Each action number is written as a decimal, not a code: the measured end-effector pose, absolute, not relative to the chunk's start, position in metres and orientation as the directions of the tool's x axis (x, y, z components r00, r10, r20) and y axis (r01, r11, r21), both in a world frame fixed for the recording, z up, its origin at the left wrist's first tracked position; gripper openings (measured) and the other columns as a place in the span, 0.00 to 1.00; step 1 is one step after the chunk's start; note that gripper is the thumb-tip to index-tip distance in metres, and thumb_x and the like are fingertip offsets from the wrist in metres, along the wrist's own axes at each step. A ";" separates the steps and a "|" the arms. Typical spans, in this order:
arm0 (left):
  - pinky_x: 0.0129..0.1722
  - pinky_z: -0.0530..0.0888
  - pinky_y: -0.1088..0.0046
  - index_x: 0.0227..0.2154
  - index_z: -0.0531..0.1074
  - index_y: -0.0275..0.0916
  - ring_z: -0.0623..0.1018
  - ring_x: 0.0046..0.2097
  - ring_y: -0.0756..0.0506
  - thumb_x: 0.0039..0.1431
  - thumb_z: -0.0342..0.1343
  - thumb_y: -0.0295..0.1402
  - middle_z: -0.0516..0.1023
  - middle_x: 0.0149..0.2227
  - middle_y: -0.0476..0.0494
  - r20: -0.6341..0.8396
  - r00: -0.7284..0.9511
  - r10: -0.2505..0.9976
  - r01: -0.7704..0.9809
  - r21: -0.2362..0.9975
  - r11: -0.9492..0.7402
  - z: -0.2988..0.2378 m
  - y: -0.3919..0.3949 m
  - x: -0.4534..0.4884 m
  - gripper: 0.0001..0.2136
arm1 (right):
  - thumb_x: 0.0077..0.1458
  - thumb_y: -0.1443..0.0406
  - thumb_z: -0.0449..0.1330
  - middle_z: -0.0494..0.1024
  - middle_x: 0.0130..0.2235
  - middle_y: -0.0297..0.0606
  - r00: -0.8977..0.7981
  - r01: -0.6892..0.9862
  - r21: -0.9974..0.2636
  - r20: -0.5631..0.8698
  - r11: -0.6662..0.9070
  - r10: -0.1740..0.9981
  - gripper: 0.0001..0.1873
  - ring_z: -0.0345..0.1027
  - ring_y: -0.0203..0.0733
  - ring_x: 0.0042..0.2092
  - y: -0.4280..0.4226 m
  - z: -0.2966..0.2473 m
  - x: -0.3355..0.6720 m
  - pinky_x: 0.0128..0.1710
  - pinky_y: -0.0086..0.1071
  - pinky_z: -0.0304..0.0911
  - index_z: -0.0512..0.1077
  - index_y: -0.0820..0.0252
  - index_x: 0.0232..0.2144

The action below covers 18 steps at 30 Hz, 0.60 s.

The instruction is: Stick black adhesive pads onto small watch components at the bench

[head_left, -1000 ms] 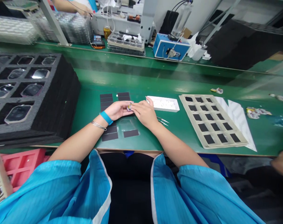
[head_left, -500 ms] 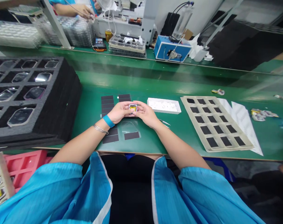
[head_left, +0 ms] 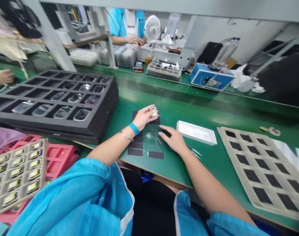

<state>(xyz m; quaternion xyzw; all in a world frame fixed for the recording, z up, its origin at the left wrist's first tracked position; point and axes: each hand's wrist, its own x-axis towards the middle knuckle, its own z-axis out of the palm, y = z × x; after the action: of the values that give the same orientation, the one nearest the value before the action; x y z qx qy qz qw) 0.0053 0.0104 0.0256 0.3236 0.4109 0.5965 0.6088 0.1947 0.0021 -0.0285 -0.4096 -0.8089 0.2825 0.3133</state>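
My left hand (head_left: 143, 118) pinches a small smartwatch case (head_left: 153, 112), rounded-square, with a silver rim and a pale yellow inside. Apart from it, my right hand (head_left: 174, 139) is empty, thumb and fingers spread over the green bench. Between and below the hands lies a clear plastic sheet (head_left: 151, 136), with a black strip (head_left: 156, 155) at its lower end. More black strips (head_left: 135, 152) lie under and beside my left forearm. Tweezers (head_left: 194, 151) rest close to my right wrist.
A white box (head_left: 196, 132) of small bits stands beyond my right hand. A beige tray (head_left: 240, 175) with black squares is at right. Black foam trays (head_left: 97, 114) holding watch frames are stacked at left, above a beige tray of watch cases (head_left: 44, 164). A co-worker (head_left: 128, 26) sits opposite.
My hands have parted: the right one has let go of the smartwatch case, and the left keeps it. The camera view has swung left and up.
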 end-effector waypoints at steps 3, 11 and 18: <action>0.51 0.73 0.70 0.55 0.68 0.39 0.79 0.44 0.50 0.58 0.56 0.24 0.78 0.46 0.44 0.030 -0.188 0.982 -0.429 0.897 -0.110 0.054 0.002 -0.015 0.21 | 0.57 0.57 0.59 0.71 0.58 0.49 -0.647 0.568 -0.506 0.213 0.649 0.732 0.22 0.62 0.55 0.62 0.000 -0.030 0.192 0.64 0.55 0.55 0.75 0.60 0.51; 0.53 0.71 0.67 0.55 0.68 0.47 0.71 0.56 0.38 0.45 0.69 0.30 0.76 0.50 0.43 0.413 -0.370 0.832 0.300 0.901 -0.314 0.109 -0.093 -0.048 0.32 | 0.64 0.50 0.47 0.60 0.66 0.45 -0.682 0.654 -0.334 0.130 0.679 0.720 0.30 0.49 0.53 0.69 -0.003 -0.043 0.185 0.67 0.57 0.47 0.64 0.57 0.62; 0.59 0.62 0.62 0.48 0.74 0.41 0.70 0.52 0.38 0.44 0.70 0.32 0.75 0.43 0.42 0.692 -0.370 0.620 0.760 0.610 -0.226 0.136 -0.121 -0.124 0.24 | 0.61 0.43 0.44 0.58 0.66 0.47 -0.683 0.671 -0.276 0.130 0.688 0.719 0.37 0.48 0.56 0.68 0.002 -0.055 0.188 0.66 0.58 0.48 0.63 0.60 0.62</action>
<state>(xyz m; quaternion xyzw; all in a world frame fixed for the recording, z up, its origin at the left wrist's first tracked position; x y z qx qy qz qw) -0.1236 -0.1213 0.1360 0.5574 0.6187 0.5499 -0.0637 0.1879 0.0015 -0.0553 -0.3813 -0.9115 0.1034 0.1145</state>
